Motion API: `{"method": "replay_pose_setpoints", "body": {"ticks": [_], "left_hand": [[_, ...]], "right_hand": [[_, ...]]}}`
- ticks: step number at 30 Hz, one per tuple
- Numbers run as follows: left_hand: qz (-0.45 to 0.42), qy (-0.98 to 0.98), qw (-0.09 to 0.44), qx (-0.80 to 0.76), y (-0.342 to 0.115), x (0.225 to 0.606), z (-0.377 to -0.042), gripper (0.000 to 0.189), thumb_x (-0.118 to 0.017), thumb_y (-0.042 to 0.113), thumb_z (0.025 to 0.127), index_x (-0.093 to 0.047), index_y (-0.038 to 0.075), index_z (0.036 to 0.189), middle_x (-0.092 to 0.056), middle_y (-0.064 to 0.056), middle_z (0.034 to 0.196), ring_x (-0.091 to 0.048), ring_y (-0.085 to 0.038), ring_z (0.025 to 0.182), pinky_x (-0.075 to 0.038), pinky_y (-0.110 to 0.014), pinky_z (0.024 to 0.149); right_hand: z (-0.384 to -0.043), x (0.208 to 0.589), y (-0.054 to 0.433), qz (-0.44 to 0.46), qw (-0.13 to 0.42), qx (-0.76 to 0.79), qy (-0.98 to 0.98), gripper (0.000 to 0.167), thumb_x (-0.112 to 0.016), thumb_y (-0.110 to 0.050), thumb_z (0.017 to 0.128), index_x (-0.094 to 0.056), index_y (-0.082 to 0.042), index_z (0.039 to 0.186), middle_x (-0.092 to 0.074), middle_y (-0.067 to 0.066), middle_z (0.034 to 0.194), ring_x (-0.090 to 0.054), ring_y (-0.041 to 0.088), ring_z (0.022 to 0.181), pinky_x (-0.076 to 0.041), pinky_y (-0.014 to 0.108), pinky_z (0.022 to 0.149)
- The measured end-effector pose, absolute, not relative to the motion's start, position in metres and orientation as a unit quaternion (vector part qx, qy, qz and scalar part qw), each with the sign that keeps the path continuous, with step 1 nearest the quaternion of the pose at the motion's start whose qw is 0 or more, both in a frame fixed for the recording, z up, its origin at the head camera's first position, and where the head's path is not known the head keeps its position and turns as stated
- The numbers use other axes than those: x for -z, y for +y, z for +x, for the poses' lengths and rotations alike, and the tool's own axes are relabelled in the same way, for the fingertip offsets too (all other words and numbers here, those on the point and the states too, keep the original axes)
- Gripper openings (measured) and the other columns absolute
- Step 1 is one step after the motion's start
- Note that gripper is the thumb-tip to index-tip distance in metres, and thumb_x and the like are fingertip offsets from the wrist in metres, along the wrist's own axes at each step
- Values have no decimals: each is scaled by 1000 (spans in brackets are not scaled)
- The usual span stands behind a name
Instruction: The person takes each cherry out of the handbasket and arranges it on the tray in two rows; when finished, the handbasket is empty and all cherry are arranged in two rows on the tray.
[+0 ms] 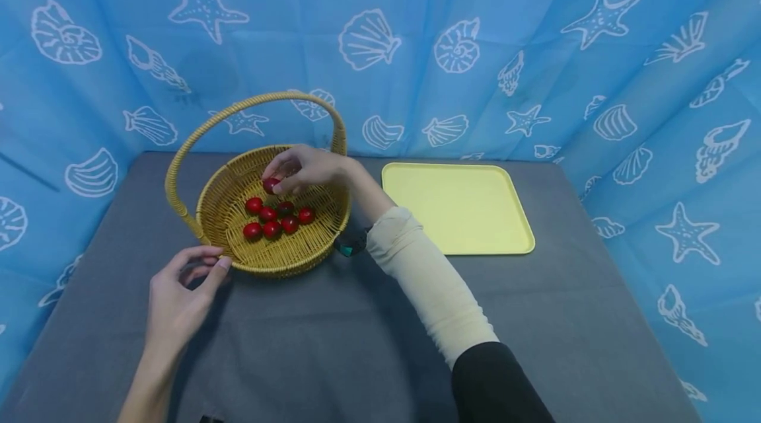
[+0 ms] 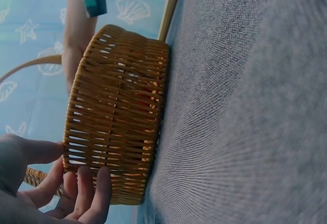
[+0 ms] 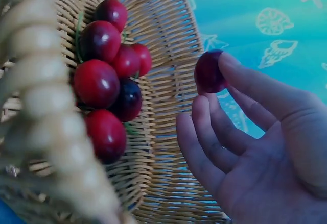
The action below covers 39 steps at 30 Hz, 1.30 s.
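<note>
A woven wicker basket [image 1: 238, 175] with a tall arched handle stands at the left of the table, with several dark red cherries [image 1: 271, 230] grouped on its floor. My left hand [image 1: 181, 294] pinches the basket's near left rim, thumb on one side and fingers against the outer wall, as the left wrist view shows. Over the inside of the basket, my right hand [image 1: 309, 168] holds one cherry [image 3: 209, 72] between thumb and fingertips, raised apart from the others. Thin green stems lie among the cherries in the right wrist view.
A pale yellow rectangular tray [image 1: 458, 211] lies right of the basket on the grey tablecloth [image 1: 333, 344]. Behind the table and along both sides hangs a blue curtain [image 1: 404, 92] with white shells and starfish. The basket handle [image 1: 255, 100] arches up behind my right hand.
</note>
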<state>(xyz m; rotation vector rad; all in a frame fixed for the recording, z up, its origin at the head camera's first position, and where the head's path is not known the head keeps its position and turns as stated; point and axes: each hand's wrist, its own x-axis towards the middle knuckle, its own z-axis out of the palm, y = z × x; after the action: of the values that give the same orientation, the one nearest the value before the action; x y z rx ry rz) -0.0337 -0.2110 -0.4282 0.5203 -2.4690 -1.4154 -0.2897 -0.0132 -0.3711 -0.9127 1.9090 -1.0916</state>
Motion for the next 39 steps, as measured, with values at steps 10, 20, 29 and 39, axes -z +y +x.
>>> {"method": "replay_pose_setpoints", "body": {"ticks": [10, 20, 29, 39], "left_hand": [[180, -843, 127, 491, -214, 427, -33, 30, -80, 28, 100, -74, 12, 125, -65, 17, 103, -68, 10, 83, -47, -2, 82], [184, -839, 141, 492, -211, 428, -32, 28, -82, 23, 99, -75, 11, 123, -65, 16, 100, -68, 10, 80, -49, -1, 80], [177, -846, 132, 485, -213, 428, -32, 29, -81, 27, 100, -75, 13, 125, -66, 16, 102, -67, 12, 82, -48, -3, 81], [178, -851, 120, 480, -211, 427, -33, 31, -80, 28, 101, -73, 13, 127, -69, 7, 111, -67, 13, 84, -48, -3, 80]], "right_hand": [[-283, 348, 13, -428, 336, 393, 741, 37, -77, -19, 103, -70, -10, 138, -71, 4, 136, -66, 19, 131, -60, 39, 110], [-269, 317, 72, -473, 320, 402, 716, 36, -76, -12, 101, -70, -5, 135, -75, 7, 127, -72, 22, 114, -62, 39, 103], [-271, 306, 143, -415, 291, 435, 745, 32, -78, -5, 97, -73, -6, 129, -74, 10, 120, -74, 25, 108, -65, 36, 95], [-285, 339, 196, -281, 214, 453, 819, 34, -81, -11, 98, -73, -8, 131, -72, 12, 132, -78, 29, 119, -64, 32, 102]]}}
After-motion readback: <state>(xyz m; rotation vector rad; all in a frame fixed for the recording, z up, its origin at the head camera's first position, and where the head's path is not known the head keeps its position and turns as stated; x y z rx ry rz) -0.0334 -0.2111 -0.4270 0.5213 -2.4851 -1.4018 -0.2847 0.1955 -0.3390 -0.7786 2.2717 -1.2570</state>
